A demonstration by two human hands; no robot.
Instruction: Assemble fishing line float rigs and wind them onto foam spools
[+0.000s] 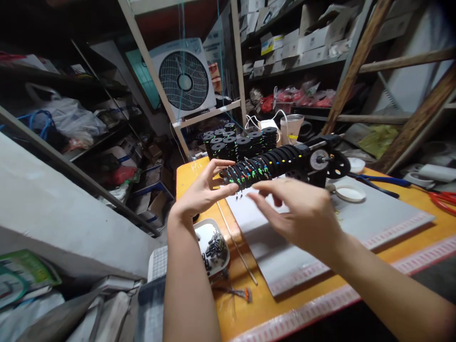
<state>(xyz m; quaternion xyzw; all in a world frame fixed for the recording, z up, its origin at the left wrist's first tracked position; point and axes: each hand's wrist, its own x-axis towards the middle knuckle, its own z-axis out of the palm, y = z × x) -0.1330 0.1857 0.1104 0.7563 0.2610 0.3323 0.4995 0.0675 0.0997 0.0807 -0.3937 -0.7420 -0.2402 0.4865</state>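
A row of black discs (278,163) with colored beads and green bits lies along a rod on a black geared device (318,159). My left hand (203,190) is at the row's left end, its thumb and fingers spread around the end disc and touching it. Just below the beaded part is my right hand (299,209), blurred, with thumb and index finger curved and apart; nothing can be made out between them. A few small dark pieces hang below the discs near my left thumb.
White tray (227,259) of small black parts at left; thin stick (237,242) beside a white board (263,270) on the yellow table (228,327). Stacked black discs (244,142) behind. Round white lid (351,193) and blue-handled pliers (386,180) at right. Fan (184,81) beyond.
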